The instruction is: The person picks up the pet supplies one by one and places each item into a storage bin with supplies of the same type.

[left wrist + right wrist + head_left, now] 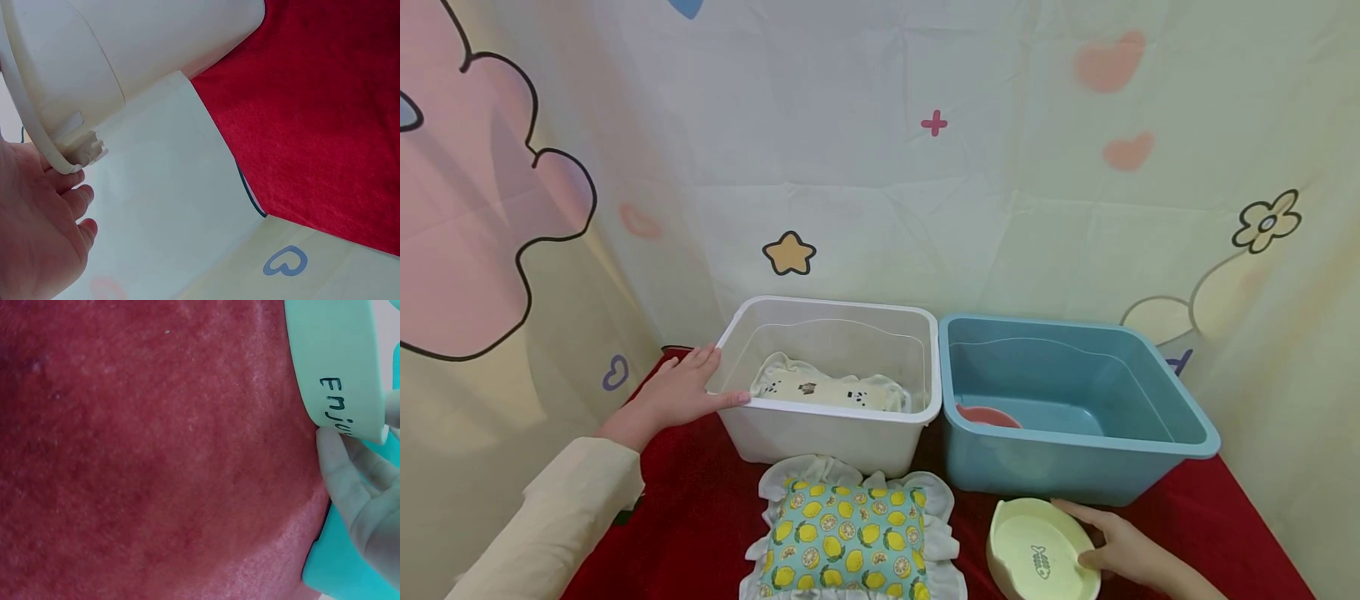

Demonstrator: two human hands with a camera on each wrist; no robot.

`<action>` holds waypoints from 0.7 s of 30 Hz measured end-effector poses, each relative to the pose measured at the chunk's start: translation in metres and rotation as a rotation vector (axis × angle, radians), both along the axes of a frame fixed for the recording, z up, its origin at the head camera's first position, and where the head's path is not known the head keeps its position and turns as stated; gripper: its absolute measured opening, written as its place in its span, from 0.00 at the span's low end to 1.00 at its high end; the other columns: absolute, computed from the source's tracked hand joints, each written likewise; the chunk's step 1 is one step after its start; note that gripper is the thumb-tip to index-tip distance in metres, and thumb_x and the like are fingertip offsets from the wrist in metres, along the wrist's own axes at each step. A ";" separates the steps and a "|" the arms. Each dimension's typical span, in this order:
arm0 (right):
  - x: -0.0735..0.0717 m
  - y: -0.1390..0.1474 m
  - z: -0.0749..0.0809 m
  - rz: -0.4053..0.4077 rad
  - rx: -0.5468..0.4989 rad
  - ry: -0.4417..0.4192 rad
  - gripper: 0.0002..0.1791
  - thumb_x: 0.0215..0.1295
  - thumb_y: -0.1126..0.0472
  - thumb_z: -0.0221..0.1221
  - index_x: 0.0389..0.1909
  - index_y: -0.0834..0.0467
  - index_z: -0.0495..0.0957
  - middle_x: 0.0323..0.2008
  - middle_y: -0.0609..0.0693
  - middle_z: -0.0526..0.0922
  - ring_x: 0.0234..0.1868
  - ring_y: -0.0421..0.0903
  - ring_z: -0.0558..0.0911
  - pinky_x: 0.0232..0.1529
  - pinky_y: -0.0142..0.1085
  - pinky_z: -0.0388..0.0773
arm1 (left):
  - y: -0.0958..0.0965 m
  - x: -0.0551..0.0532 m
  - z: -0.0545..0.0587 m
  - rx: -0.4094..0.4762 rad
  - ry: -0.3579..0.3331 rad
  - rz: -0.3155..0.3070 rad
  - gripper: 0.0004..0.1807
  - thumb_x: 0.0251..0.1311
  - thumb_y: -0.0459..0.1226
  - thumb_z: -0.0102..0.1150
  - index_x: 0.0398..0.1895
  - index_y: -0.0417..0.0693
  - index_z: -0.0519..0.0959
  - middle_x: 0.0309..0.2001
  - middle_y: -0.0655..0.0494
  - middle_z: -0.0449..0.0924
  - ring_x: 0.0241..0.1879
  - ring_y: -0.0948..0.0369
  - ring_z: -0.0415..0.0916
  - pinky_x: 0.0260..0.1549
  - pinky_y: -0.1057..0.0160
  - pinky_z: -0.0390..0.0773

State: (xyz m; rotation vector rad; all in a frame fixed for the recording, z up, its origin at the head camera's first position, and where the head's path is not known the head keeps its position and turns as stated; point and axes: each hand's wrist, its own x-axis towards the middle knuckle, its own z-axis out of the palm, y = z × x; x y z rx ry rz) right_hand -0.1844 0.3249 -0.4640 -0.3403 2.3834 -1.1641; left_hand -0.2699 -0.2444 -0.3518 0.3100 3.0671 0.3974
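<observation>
At the front left corner of a white plastic bin [835, 437], my left hand [679, 392] grips the rim. The thumb lies over the front edge; in the left wrist view, curled fingers [78, 201] sit under the rim. My right hand [1123, 546] pinches the edge of a pale yellow bowl [1026, 533], thumb inside and fingers outside. A fishbone drawing marks the bowl's inside, and lettering runs along its outer wall [340, 356]. The bowl is in front of a blue plastic bin [1060, 467].
Inside the white bin lies a cream ruffled cloth item [827, 390] with animal faces. A coral-red dish [988, 417] is partly visible in the blue bin. A lemon-print ruffled cushion [850, 537] lies in front on the red cloth [700, 500]. A printed curtain [865, 167] hangs behind.
</observation>
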 end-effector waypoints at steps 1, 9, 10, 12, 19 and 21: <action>0.001 0.000 0.000 -0.012 -0.011 -0.015 0.45 0.45 0.61 0.65 0.62 0.70 0.53 0.55 0.73 0.64 0.42 0.50 0.72 0.37 0.40 0.79 | 0.000 0.000 0.000 0.000 0.000 0.000 0.57 0.45 0.69 0.44 0.66 0.34 0.46 0.66 0.33 0.43 0.65 0.38 0.40 0.58 0.34 0.40; 0.002 -0.004 -0.003 -0.109 -0.047 -0.093 0.43 0.45 0.67 0.63 0.63 0.69 0.53 0.52 0.69 0.67 0.37 0.47 0.73 0.33 0.43 0.80 | 0.000 0.000 0.000 0.004 -0.002 0.001 0.57 0.45 0.69 0.44 0.66 0.34 0.46 0.66 0.33 0.43 0.65 0.38 0.40 0.58 0.35 0.40; 0.002 -0.005 -0.003 -0.134 -0.038 -0.097 0.43 0.45 0.67 0.63 0.63 0.68 0.53 0.51 0.68 0.68 0.36 0.46 0.73 0.33 0.43 0.80 | 0.000 0.000 0.000 0.005 -0.002 0.003 0.57 0.45 0.69 0.44 0.66 0.34 0.46 0.66 0.33 0.43 0.65 0.38 0.40 0.58 0.35 0.39; 0.003 -0.008 -0.003 -0.189 -0.021 -0.111 0.42 0.44 0.69 0.62 0.63 0.67 0.54 0.50 0.66 0.70 0.35 0.46 0.73 0.32 0.42 0.80 | 0.000 0.000 0.000 0.007 -0.002 0.003 0.57 0.45 0.69 0.44 0.66 0.33 0.45 0.66 0.33 0.43 0.65 0.38 0.40 0.58 0.35 0.39; 0.005 -0.013 -0.003 -0.280 -0.017 -0.140 0.40 0.43 0.75 0.57 0.62 0.68 0.55 0.49 0.65 0.72 0.33 0.46 0.73 0.30 0.43 0.80 | 0.000 -0.001 -0.001 0.011 -0.009 0.010 0.59 0.44 0.70 0.44 0.66 0.33 0.45 0.67 0.33 0.42 0.66 0.39 0.39 0.59 0.35 0.39; 0.005 -0.013 -0.003 -0.286 -0.026 -0.145 0.39 0.43 0.76 0.56 0.62 0.68 0.55 0.49 0.65 0.72 0.32 0.46 0.73 0.30 0.43 0.80 | 0.000 -0.001 -0.001 0.013 -0.010 0.011 0.58 0.44 0.70 0.44 0.66 0.34 0.45 0.67 0.34 0.42 0.66 0.39 0.39 0.59 0.35 0.39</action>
